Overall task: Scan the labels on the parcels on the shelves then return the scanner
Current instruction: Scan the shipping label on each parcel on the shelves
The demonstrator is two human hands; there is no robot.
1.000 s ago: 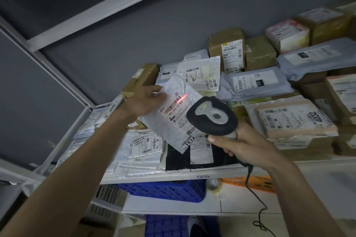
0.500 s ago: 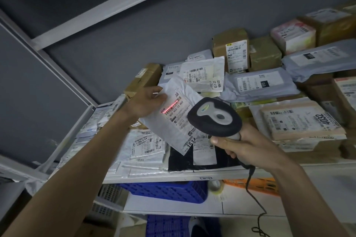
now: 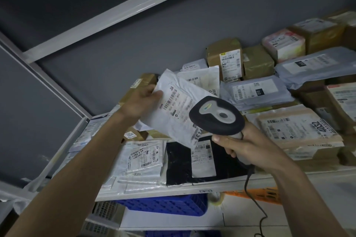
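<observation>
At centre frame, a white poly mailer [image 3: 174, 110] is pinched at its upper left corner by the left hand [image 3: 141, 100], thumb on the label face and fingers hidden behind, so that it is lifted clear of the pile and tilted. Just right of it, toward lower centre, the scanner [image 3: 216, 115] is gripped by its handle in the right hand [image 3: 243, 145], fingers curled round the grip; its dark head is aimed at the mailer's barcode label. No red scan line is seen on the label, so whether this parcel has been read cannot be told. A cord [image 3: 257, 204] is trailed from the handle down to the lower right.

Progress is judged as midway: many labelled parcels are spread across the shelf [image 3: 154, 191], and the scanner's return is not yet begun.

Lower centre on the shelf, a black mailer [image 3: 179, 163] and clear-bagged parcels [image 3: 143, 157] are laid flat. Brown boxes [image 3: 224, 57] are stacked at the upper right. Beneath the shelf, a blue slatted crate [image 3: 163, 205] is seen, its contents hidden, with an orange crate [image 3: 258, 194] beside it to the right.
</observation>
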